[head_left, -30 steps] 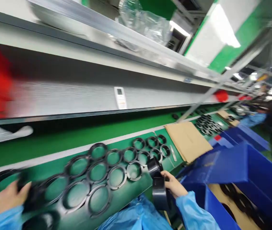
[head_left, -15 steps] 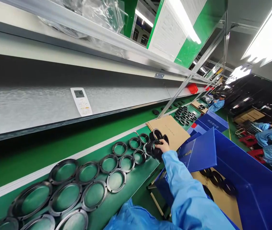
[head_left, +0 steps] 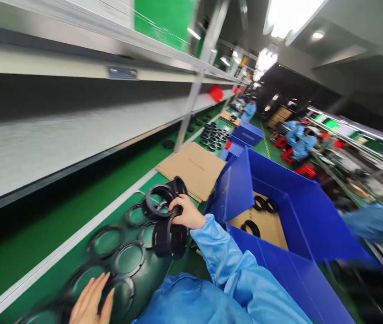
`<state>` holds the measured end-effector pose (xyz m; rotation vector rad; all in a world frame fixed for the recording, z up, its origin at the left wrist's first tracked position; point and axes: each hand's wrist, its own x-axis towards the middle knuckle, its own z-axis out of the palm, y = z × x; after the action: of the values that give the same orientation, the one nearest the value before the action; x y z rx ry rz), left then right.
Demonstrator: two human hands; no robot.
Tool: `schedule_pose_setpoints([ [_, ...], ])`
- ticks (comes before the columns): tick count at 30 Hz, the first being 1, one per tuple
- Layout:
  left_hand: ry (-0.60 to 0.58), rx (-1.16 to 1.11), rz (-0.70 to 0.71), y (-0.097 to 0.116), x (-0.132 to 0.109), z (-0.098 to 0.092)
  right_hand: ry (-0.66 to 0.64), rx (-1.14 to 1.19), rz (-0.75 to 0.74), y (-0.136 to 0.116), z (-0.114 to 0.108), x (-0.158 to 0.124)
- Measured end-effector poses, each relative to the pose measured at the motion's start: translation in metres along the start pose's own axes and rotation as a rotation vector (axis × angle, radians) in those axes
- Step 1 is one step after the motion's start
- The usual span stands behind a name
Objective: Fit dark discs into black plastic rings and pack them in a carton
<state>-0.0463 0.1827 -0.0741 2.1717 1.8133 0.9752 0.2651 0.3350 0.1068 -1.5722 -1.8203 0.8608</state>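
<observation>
You are gripping a bunch of black rings (head_left: 166, 220) in your right hand (head_left: 187, 212), fingers curled closed around them, wrist bent, and forearm reaching toward 12 o'clock from the lower edge of the view in a blue sleeve (head_left: 218, 252). The bunch is hanging just above the green conveyor belt (head_left: 59, 234). Your left hand (head_left: 92, 301) is open at 7 o'clock, fingers spread, at the edge of a flat black ring (head_left: 120, 292); I cannot tell whether it has hold of anything. More rings (head_left: 128, 260) are lying flat on the belt around 8 o'clock. A cardboard sheet (head_left: 191, 171) is lying at 12 o'clock. At 2 o'clock, a blue bin (head_left: 279, 211) is holding rings (head_left: 250, 227) on cardboard. Another person's blurred sleeve (head_left: 373, 225) is crossing at 3 o'clock.
</observation>
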Motion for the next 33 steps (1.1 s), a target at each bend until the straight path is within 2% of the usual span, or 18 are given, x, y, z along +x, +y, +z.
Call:
schedule_pose_setpoints([
  [2, -0.13, -0.007, 0.14, 0.024, 0.036, 0.03, -0.018, 0.065, -0.096, -0.003, -0.016, -0.01],
  [4, -0.318, 0.053, 0.204, 0.047, 0.066, 0.05, 0.005, 0.104, -0.135, 0.002, -0.031, -0.026],
  [7, -0.592, 0.155, 0.16, 0.074, 0.1, 0.066, 0.146, 0.089, 0.029, 0.025, -0.048, -0.05],
  [9, -0.669, 0.174, 0.128, 0.086, 0.12, 0.076, 0.218, 0.082, 0.157, 0.047, -0.052, -0.059],
  [12, -0.678, 0.178, 0.104, 0.091, 0.146, 0.096, 0.22, 0.069, 0.259, 0.073, -0.044, -0.069],
  [17, -0.665, 0.191, 0.045, 0.076, 0.179, 0.134, 0.104, -0.013, 0.341, 0.092, -0.005, -0.09],
  [22, -0.724, 0.212, -0.015, 0.046, 0.201, 0.158, -0.298, -0.459, 0.487, 0.106, 0.031, -0.093],
  [24, -0.737, 0.223, -0.036, 0.036, 0.209, 0.162, -0.396, -0.545, 0.505, 0.111, 0.044, -0.084],
  [27, -0.738, 0.241, -0.072, 0.026, 0.222, 0.163, -0.462, -0.56, 0.498, 0.116, 0.066, -0.063],
  [33, -0.717, 0.239, -0.049, 0.013, 0.236, 0.15, -0.494, -0.606, 0.44, 0.125, 0.101, -0.014],
])
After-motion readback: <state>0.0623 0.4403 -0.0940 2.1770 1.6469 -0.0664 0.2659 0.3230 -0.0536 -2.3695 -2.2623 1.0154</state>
